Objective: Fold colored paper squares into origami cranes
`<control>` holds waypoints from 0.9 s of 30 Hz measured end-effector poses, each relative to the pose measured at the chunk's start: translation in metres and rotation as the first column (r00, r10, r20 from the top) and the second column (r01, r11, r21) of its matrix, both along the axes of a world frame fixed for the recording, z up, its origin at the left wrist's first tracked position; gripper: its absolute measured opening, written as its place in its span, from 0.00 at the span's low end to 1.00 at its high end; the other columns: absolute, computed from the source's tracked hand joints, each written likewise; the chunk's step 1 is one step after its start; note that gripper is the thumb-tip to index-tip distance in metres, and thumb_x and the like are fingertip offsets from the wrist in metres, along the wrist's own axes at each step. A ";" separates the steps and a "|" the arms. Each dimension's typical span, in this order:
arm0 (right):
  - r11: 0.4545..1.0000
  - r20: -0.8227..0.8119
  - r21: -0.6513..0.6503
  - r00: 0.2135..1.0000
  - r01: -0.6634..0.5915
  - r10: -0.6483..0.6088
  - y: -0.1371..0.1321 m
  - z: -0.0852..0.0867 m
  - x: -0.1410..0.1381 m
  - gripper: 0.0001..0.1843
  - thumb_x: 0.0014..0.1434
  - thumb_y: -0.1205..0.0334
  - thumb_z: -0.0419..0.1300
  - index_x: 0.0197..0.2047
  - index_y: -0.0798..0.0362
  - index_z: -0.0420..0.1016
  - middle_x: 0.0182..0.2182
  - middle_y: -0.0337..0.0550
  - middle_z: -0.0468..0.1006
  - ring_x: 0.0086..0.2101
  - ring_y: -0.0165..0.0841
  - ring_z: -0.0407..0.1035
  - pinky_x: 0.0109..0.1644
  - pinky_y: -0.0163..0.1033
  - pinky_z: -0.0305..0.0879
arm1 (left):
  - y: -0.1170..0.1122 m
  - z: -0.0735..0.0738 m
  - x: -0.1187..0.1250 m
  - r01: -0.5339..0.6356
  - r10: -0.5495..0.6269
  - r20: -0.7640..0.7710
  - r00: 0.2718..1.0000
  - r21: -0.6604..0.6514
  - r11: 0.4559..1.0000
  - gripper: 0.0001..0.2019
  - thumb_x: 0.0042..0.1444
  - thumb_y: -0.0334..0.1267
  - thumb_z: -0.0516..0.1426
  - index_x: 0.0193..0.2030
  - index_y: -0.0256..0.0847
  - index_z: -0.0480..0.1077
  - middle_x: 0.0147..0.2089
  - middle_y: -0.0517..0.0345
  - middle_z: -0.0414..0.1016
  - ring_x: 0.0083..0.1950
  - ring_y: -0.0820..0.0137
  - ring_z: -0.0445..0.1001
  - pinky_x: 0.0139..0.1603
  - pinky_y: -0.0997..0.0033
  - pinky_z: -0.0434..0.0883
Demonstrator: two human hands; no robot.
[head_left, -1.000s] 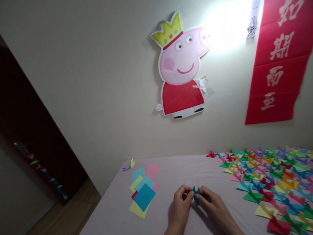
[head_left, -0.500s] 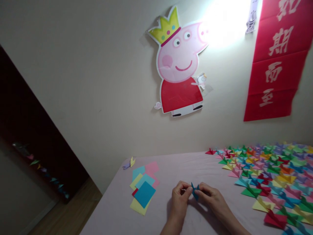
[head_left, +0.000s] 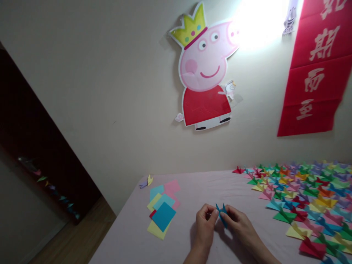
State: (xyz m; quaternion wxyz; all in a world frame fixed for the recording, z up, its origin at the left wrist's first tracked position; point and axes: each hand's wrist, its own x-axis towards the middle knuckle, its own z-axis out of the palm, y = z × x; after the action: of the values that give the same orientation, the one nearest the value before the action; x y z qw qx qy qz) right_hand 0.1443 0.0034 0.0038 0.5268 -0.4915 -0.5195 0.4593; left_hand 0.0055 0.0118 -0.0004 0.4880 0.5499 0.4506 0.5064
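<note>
Origami paper (head_left: 223, 221), blue and folded to two upward points, is held over the pale pink cloth (head_left: 192, 192) at the near middle: the left hand (head_left: 204, 224) pinches its left side between thumb and curled fingers, and the right hand (head_left: 238, 222) pinches its right side likewise. Overlapping paper squares (head_left: 164, 216) lie to the left, blue uppermost; multicoloured paper cranes (head_left: 301, 215) spread across the right toward the far wall (head_left: 123, 91).
</note>
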 end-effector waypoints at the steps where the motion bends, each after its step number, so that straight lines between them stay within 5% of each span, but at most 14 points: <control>1: 1.000 0.005 0.001 1.000 0.004 -0.004 0.000 0.001 0.000 0.23 0.46 0.40 0.65 0.20 0.51 0.67 0.18 0.33 0.62 0.24 0.30 0.56 0.28 0.37 0.56 | -0.001 0.001 0.000 0.001 -0.001 -0.011 1.000 0.002 1.000 0.18 0.52 0.55 0.60 0.28 0.41 0.69 0.27 0.62 0.67 0.31 0.70 0.64 0.35 0.72 0.63; 7: 0.999 0.018 0.020 0.999 0.034 -0.034 -0.001 0.003 0.004 0.21 0.47 0.42 0.64 0.20 0.51 0.68 0.18 0.33 0.63 0.24 0.29 0.56 0.28 0.36 0.57 | -0.006 0.002 0.003 -0.037 0.039 -0.178 0.983 0.016 0.999 0.10 0.55 0.45 0.59 0.29 0.42 0.68 0.29 0.62 0.69 0.32 0.70 0.65 0.35 0.73 0.64; 14: 1.000 -0.019 -0.021 1.000 -0.004 0.003 0.002 0.003 0.004 0.23 0.45 0.41 0.67 0.19 0.52 0.70 0.17 0.34 0.65 0.23 0.29 0.58 0.27 0.36 0.58 | -0.004 -0.004 0.003 -0.052 0.066 -0.163 0.984 0.086 0.995 0.07 0.55 0.40 0.57 0.29 0.42 0.65 0.30 0.62 0.65 0.33 0.69 0.64 0.36 0.72 0.63; 20: 0.998 -0.093 -0.053 0.996 -0.021 0.016 0.001 0.013 0.007 0.23 0.40 0.39 0.69 0.20 0.52 0.74 0.17 0.36 0.70 0.23 0.31 0.62 0.28 0.38 0.62 | -0.004 -0.003 0.001 -0.058 0.075 -0.165 0.983 0.105 0.993 0.08 0.56 0.41 0.57 0.29 0.43 0.63 0.29 0.63 0.63 0.32 0.70 0.62 0.35 0.73 0.62; 27: 0.999 -0.053 -0.021 0.998 -0.028 0.026 0.003 0.001 0.008 0.25 0.43 0.38 0.68 0.20 0.52 0.74 0.18 0.37 0.71 0.23 0.32 0.63 0.29 0.39 0.63 | -0.003 0.000 0.001 -0.007 0.014 -0.172 0.985 0.041 0.999 0.13 0.55 0.48 0.58 0.28 0.43 0.64 0.28 0.64 0.62 0.31 0.71 0.60 0.33 0.73 0.60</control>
State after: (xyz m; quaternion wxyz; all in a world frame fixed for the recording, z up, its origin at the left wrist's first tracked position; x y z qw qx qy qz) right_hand 0.1522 0.0060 0.0051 0.5287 -0.4778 -0.5071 0.4848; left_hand 0.0068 0.0091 -0.0002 0.4335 0.5989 0.4838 0.4683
